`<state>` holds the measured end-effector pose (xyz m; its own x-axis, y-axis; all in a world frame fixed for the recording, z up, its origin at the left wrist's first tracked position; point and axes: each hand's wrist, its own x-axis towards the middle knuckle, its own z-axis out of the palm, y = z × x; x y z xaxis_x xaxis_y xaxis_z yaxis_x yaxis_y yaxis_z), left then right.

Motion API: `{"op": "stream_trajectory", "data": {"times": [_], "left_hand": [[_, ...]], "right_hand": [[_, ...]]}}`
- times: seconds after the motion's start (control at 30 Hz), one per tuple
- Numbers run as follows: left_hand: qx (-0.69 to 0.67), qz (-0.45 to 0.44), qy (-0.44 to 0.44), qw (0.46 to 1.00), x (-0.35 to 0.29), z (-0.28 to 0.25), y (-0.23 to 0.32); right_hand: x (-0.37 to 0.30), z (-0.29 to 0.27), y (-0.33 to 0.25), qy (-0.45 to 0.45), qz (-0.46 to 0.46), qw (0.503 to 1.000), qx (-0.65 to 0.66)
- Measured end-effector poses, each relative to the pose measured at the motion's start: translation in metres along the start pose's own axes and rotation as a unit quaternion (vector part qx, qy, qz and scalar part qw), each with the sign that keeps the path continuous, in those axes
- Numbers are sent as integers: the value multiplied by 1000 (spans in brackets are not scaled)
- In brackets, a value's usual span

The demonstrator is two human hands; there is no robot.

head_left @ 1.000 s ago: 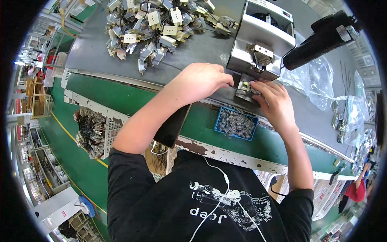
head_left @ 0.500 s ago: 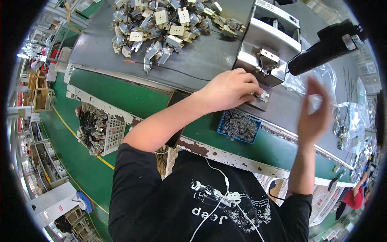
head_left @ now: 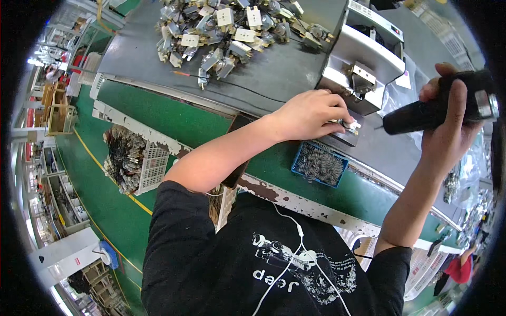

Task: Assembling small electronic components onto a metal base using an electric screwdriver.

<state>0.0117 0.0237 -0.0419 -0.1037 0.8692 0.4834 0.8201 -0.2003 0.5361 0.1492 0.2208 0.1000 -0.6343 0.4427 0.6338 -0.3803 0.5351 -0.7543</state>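
The left hand point(head_left: 315, 116) has its fingers pinched on a small metal part point(head_left: 355, 127) at the table's point(head_left: 287, 68) near edge, while the right hand's point(head_left: 451, 134) wrap the black driver point(head_left: 416, 118) farther right; a loose pinch or tilted driver could let the part twist.

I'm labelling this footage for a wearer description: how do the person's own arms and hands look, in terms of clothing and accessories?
The left hand and right hand are ungloved, with no watch or bracelet showing. The forearms are bare below the short sleeves of a black shirt, which end near the elbows.
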Motion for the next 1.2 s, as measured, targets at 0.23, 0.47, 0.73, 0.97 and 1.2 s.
{"op": "stream_trajectory", "data": {"times": [0.23,0.47,0.73,0.97,1.2], "left_hand": [[0,-45,-25,999,1,-5,2],[8,-34,-19,999,2,-3,2],[39,-32,-38,998,2,-4,6],[39,-60,-68,995,6,-7,10],[31,-55,-56,996,3,-5,9]], "right_hand": [[-15,-3,-35,-155,118,927,321],[-11,-6,-22,-174,-13,953,247],[-33,49,-7,15,-43,996,75],[-36,55,7,52,10,993,105],[-38,61,8,48,49,994,87]]}}
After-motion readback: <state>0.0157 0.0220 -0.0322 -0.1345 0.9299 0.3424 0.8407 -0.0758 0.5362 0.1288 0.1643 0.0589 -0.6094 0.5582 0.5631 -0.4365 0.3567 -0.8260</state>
